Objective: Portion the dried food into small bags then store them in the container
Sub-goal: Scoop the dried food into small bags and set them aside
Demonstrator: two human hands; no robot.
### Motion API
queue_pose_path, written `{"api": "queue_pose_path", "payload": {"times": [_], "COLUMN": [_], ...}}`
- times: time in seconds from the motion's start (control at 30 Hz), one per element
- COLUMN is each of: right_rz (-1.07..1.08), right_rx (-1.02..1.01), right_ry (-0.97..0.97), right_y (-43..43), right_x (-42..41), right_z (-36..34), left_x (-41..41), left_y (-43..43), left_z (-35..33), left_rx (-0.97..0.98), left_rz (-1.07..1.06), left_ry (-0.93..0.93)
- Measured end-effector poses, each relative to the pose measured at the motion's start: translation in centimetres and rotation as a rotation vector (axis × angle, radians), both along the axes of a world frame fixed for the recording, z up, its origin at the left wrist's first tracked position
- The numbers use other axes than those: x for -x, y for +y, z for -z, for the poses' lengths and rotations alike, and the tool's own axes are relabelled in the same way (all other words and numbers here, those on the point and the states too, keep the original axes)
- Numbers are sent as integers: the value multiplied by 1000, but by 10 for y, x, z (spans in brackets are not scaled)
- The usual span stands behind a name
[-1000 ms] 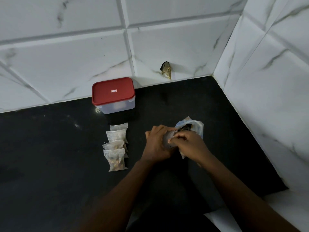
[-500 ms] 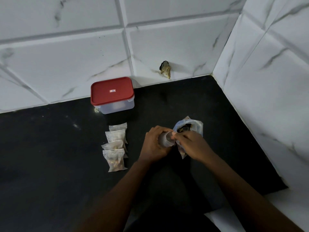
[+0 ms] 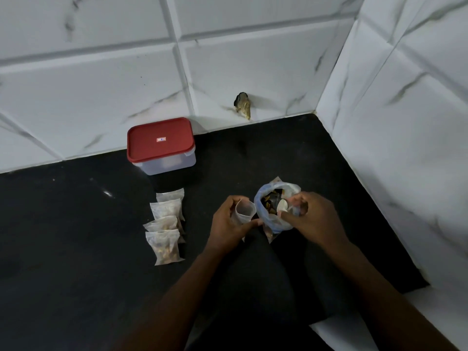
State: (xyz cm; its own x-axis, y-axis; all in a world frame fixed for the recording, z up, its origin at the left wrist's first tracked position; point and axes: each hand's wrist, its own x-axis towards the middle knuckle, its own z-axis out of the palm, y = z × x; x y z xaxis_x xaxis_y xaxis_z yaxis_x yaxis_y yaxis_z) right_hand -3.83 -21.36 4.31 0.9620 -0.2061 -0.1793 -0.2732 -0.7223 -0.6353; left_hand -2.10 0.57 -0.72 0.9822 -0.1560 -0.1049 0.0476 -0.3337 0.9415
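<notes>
My left hand [image 3: 229, 225] grips a small clear bag [image 3: 244, 211] with its mouth held open; the bag looks empty. Just to its right stands a larger plastic bag of dried food [image 3: 272, 206], its mouth open. My right hand [image 3: 309, 217] holds a small white scoop [image 3: 283, 205] at the mouth of that bag. Several small filled bags [image 3: 166, 231] lie in a row on the black counter [image 3: 76, 249] to the left. A clear container with a red lid [image 3: 161, 145] stands closed against the back wall.
White marble-look tiled walls close the counter at the back and the right. A small dark and brownish object [image 3: 243, 105] is at the foot of the back wall. The counter's front right corner [image 3: 415, 285] ends near my right forearm.
My hands have come apart. The left one now holds the small bag open alone, and the right hand has moved right to the big bag's mouth with the scoop.
</notes>
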Motion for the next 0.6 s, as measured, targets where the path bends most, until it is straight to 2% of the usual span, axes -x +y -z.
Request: {"api": "queue_pose_path", "payload": {"times": [0.27,0.43,0.6], "right_rz": [-25,21,-78], "right_rx": [22,-28,60], "right_ry": [158,-19,-84], "right_y": [-7,-14,-19], "right_x": [15,8,-14], "right_z": [17,15,16], "left_x": [-1,2,6], "left_y": [-6,-4,-6], "left_z": [5,13,16], "left_rx": [13,-32,-61], "left_rz": [49,85,98], "left_ry": [52,96,131]}}
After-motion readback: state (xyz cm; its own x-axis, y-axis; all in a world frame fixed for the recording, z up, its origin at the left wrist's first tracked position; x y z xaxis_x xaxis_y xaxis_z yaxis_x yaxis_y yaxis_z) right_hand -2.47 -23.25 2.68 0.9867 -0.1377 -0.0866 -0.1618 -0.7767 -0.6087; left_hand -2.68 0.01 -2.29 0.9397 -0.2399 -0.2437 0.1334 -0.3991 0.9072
